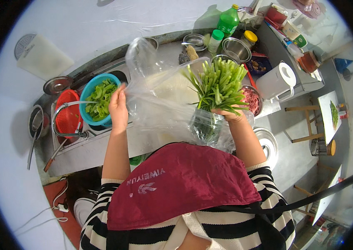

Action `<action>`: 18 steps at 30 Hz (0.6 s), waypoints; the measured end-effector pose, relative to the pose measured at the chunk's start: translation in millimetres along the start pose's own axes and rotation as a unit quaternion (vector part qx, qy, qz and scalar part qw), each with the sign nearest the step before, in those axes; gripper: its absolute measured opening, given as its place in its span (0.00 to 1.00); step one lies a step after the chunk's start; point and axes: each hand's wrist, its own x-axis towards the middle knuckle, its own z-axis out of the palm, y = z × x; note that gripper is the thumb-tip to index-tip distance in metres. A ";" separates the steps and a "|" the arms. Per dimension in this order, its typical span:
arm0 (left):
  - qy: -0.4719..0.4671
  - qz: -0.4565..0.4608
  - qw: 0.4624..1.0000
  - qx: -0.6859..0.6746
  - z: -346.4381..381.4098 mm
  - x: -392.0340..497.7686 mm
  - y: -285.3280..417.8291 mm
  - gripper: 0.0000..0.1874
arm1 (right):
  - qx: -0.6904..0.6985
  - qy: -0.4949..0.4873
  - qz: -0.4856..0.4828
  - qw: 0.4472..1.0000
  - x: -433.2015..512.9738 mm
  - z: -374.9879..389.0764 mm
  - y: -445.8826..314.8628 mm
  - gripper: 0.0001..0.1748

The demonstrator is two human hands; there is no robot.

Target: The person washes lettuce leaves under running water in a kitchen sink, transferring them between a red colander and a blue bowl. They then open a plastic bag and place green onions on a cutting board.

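My left hand (118,107) grips the edge of a large clear plastic bag (161,112), beside the blue basin. The bag stretches to the right across a pale cutting board (173,84). In my right hand (231,115) is a thick bunch of green stalks (218,82), probably chives, with the cut ends up. Its lower part sits inside clear plastic, partly hidden by reflections. The blue basin (84,104) holds torn green leaves (101,97) under a curved faucet (58,117).
A red colander (60,112) stands left of the basin. Behind the bunch are a steel pot (236,50), a green bottle (228,20) and a yellow-lidded jar (249,38). At right are a bowl of raw meat (251,100) and a white pitcher (275,82).
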 end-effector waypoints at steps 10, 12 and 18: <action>-0.429 -0.153 0.889 0.038 14.5 -15.0 10.3 0.32 | 0.200 0.154 -0.092 0.963 13.1 -19.4 -39.2 0.33; -0.419 -0.116 0.882 0.183 0.0 -13.9 -0.7 0.33 | 0.215 0.190 -0.177 0.941 19.5 -35.8 -56.6 0.30; -0.324 -0.080 0.840 0.427 -67.9 -17.6 -30.4 0.32 | 0.245 0.350 -0.266 0.864 8.1 -101.5 -109.6 0.30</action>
